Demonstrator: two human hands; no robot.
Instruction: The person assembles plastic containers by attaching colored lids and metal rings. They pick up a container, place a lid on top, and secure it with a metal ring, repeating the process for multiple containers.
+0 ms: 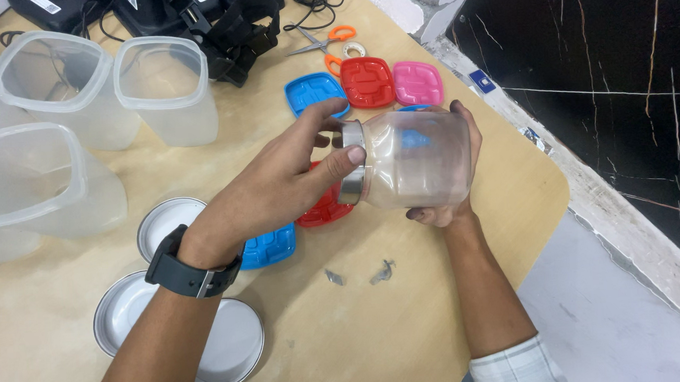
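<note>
My right hand [449,201] cradles a clear plastic jar [420,160] that lies on its side above the table. Around the jar's mouth sits a silver metal lid [352,163], and my left hand [277,183], with a black watch on the wrist, grips that lid with thumb and fingers. Beneath my hands lie a red lid [322,211] and a blue lid [269,247] on the wooden table [409,319].
Three large translucent containers [168,87] stand at the left. Silver round lids [163,223] lie near the front left. Blue, red and pink lids [367,81], orange-handled scissors [324,41] and black gear sit at the back. The table's edge runs along the right.
</note>
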